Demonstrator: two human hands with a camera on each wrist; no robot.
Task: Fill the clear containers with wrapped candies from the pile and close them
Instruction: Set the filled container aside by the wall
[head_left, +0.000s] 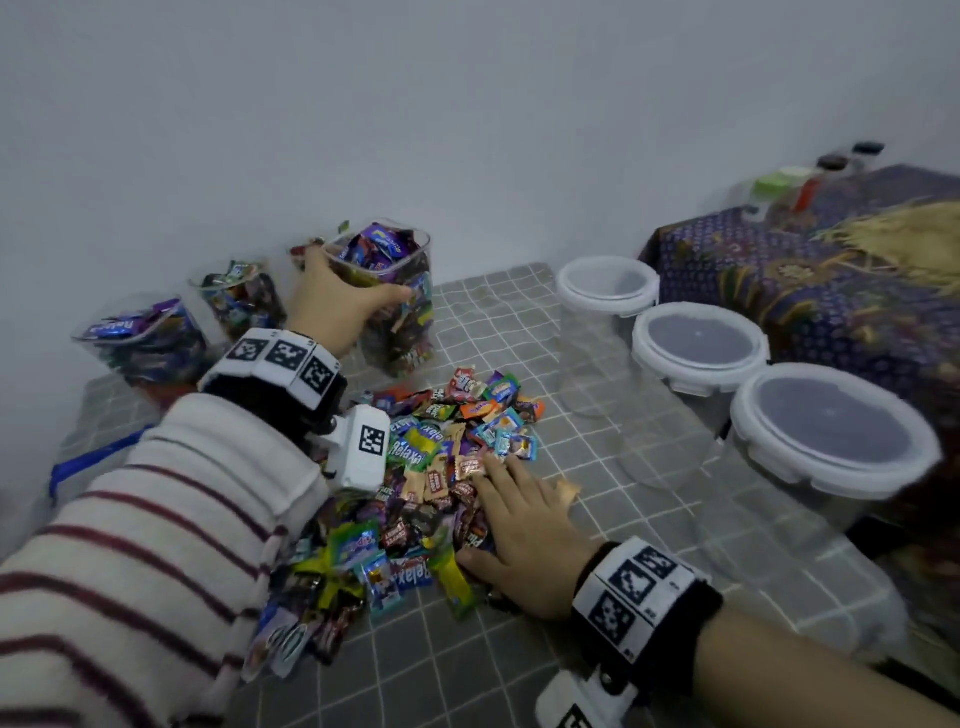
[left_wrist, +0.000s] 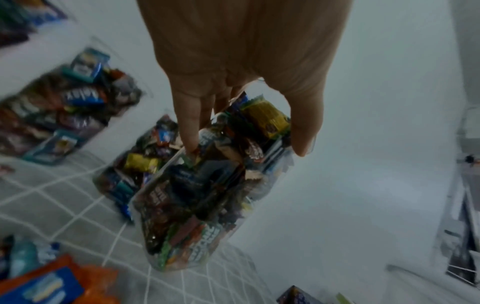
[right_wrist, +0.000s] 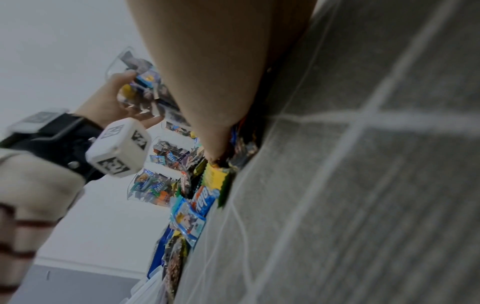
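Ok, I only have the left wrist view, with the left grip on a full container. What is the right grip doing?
Observer: The right grip lies flat, fingers straight, on the candy pile in front of the held container.
Operator: I see no lids here. Any around?
Observer: Yes, three white-rimmed lids, each sitting on a clear container, in a row to the right of the pile.
Operator: Anything inside those?
Observer: The lidded containers look empty; the checked cloth shows through their walls.
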